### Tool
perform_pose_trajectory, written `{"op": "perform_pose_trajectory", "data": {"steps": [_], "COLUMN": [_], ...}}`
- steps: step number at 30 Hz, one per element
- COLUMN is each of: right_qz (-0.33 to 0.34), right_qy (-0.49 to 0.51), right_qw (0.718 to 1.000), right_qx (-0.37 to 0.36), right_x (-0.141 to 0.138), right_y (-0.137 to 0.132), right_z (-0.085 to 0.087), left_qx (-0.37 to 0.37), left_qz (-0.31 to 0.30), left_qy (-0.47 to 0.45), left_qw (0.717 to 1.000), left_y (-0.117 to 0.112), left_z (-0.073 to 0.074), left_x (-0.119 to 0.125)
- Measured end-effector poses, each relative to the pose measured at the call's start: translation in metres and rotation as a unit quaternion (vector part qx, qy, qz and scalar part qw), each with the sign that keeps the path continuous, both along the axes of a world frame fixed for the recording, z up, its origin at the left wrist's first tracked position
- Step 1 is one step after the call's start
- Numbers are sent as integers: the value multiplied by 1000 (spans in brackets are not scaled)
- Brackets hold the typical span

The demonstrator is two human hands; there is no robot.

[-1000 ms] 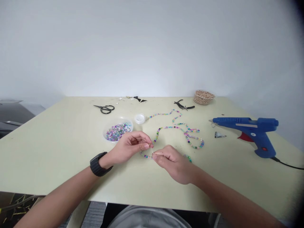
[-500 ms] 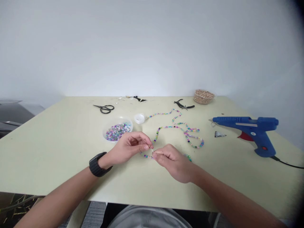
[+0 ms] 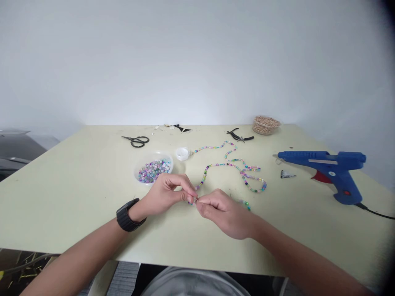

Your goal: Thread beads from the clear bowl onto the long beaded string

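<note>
My left hand (image 3: 168,193), with a black watch on its wrist, pinches a small pale bead (image 3: 194,200) between thumb and fingertips. Close against it, my right hand (image 3: 222,211) is closed on the thin string, mostly hidden by the fingers. A long strand of multicoloured beads (image 3: 226,164) winds across the table behind the hands, and part of it passes beneath them. Just beyond my left hand stands a clear bowl (image 3: 169,158) of loose purple, blue and clear beads (image 3: 151,170). A small white round container (image 3: 182,153) sits at the strand's far end.
Black scissors (image 3: 137,141) lie at the back left, and black-handled pliers (image 3: 240,135) at the back right near a tub of brown pellets (image 3: 266,125). A blue glue gun (image 3: 324,164) with a cord rests on the right. Black scraps (image 3: 182,128) lie along the back edge of the table (image 3: 77,197).
My two hands have come closer together, with the fingertips nearly touching. The pale bit of string visible between them is now mostly covered, and a bead shows at my left fingertips.
</note>
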State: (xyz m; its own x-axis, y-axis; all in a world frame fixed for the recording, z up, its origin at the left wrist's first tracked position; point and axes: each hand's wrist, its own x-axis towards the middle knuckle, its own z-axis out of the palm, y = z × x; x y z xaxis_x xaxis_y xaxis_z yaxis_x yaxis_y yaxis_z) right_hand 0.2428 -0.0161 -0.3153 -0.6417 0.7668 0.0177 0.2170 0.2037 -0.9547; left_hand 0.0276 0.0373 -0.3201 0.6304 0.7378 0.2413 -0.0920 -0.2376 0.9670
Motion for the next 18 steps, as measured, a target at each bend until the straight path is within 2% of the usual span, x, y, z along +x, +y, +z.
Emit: {"op": "perform_pose_trajectory", "data": {"steps": [3, 7, 12, 18], "right_qz": [25, 15, 1, -5], "right_qy": [-26, -34, -22, -9], "right_qw": [999, 999, 999, 1000], "right_qx": [-25, -18, 23, -6], "right_x": [-1, -2, -3, 1], "right_y": [0, 0, 0, 3], "right_z": [3, 2, -4, -3], "left_qx": [51, 98, 116, 113], "left_qz": [12, 7, 0, 27], "left_qy": [23, 52, 66, 44], "left_qw": [998, 994, 991, 992], "left_y": [1, 1, 0, 0], "left_z": [1, 2, 4, 6], "left_x": [-1, -2, -2, -4]}}
